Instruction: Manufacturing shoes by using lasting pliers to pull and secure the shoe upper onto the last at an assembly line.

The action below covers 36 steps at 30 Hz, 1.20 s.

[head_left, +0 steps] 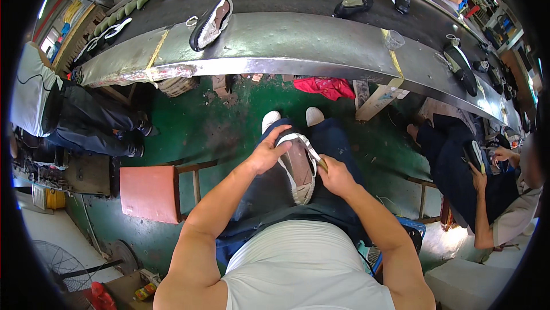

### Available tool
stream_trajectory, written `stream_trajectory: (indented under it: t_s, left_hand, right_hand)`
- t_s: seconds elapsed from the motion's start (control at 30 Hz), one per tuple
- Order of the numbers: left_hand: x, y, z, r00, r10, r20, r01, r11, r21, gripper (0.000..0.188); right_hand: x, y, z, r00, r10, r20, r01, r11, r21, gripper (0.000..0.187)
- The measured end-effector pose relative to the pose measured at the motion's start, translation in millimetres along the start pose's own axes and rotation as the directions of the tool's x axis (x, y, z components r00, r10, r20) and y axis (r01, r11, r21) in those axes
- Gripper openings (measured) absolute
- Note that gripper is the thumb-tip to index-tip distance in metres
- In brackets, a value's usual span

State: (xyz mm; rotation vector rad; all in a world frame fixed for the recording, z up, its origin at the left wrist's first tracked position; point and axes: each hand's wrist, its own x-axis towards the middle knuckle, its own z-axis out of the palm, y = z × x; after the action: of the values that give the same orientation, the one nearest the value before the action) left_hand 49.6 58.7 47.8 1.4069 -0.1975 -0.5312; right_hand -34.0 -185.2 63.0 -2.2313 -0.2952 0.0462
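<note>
A shoe upper on its last [299,167], brownish on its underside with a pale rim, lies over my lap. My left hand [269,152] is closed round its far left edge, thumb on the underside. My right hand [338,176] is closed at the shoe's right side, round a slim tool [321,163] with a yellowish-brown handle. The tool's tip meets the pale rim of the shoe; its exact kind is too small to make out.
A metal-edged bench [275,40] with a dark belt runs ahead, a half-made shoe [212,24] on its near edge. Left stands a pink-topped stool [150,193]. A co-worker [458,178] sits at right, another person [74,106] at left. Red cloth [325,87] lies under the bench.
</note>
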Motion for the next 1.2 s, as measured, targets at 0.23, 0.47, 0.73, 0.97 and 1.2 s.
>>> stream_trajectory:
  t_s: [0.23, 0.47, 0.73, 0.97, 1.2]
  left_hand:
    - [3.4, 18.8, 13.1, 0.997, -0.010, -0.071, 0.016, 0.997, 0.076, 0.059]
    - [-38.7, 75.7, 68.4, 0.715, 0.599, 0.360, -0.675, 0.456, 0.581, 0.097]
    - [-54.7, 27.5, 89.9, 0.863, 0.366, 0.348, -0.503, 0.691, 0.519, 0.079]
    - [-46.4, -11.2, 112.9, 0.942, 0.321, -0.100, -0.279, 0.912, 0.302, 0.064]
    - [-46.7, -11.5, 120.3, 0.934, 0.324, -0.148, -0.316, 0.946, 0.077, 0.050]
  right_hand:
    - [-58.7, -20.0, -74.1, 0.967, 0.010, 0.255, -0.011, 1.000, 0.001, 0.042]
    - [-60.4, -25.5, -55.9, 0.636, 0.418, 0.649, -0.700, -0.042, 0.713, 0.064]
    - [-41.7, -10.7, -10.0, 0.511, 0.502, 0.698, -0.671, -0.275, 0.689, 0.045]
    - [-48.5, -32.9, 12.3, 0.505, 0.649, 0.570, -0.698, -0.082, 0.711, 0.044]
    - [-58.0, -47.4, 10.5, 0.409, 0.738, 0.536, -0.661, -0.166, 0.732, 0.043]
